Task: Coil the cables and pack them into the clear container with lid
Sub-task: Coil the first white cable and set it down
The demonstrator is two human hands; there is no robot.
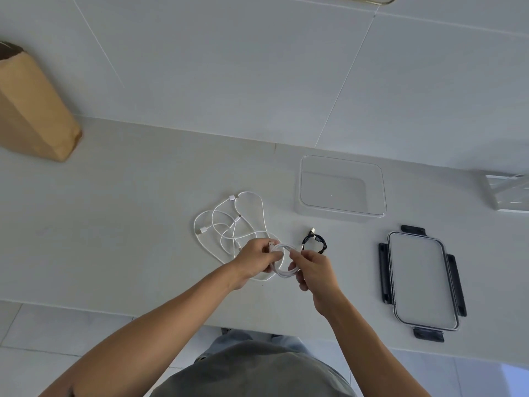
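A pale counter (143,196) runs under both hands and carries everything here. Far off to the left of the left hand, at the counter's back edge, a brown paper bag (31,110) leans against the wall. Beyond the right hand and a little to its right sits the clear container (342,187), open on top and with nothing in it. Its lid (422,282) lies flat well to the right of the right hand, with dark clips folded out on all four sides, apart from the container.

Just beyond and to the left of the left hand, loose white cables (229,219) sprawl in tangled loops, several plugs showing among them. Between the two hands is a white coil (282,260), wound into a small ring and lifted slightly off the counter, its tail trailing back into the tangle.

The left hand (254,260) has its fingers curled round the left side of that coil, and what looks like a plug end sticks up by the thumb, though it is small and hard to make out. The right hand (313,269) pinches the coil's right side between thumb and fingertips. Just beyond the right hand, touching nothing, lies a small black cable (315,243), already wound into a neat ring.
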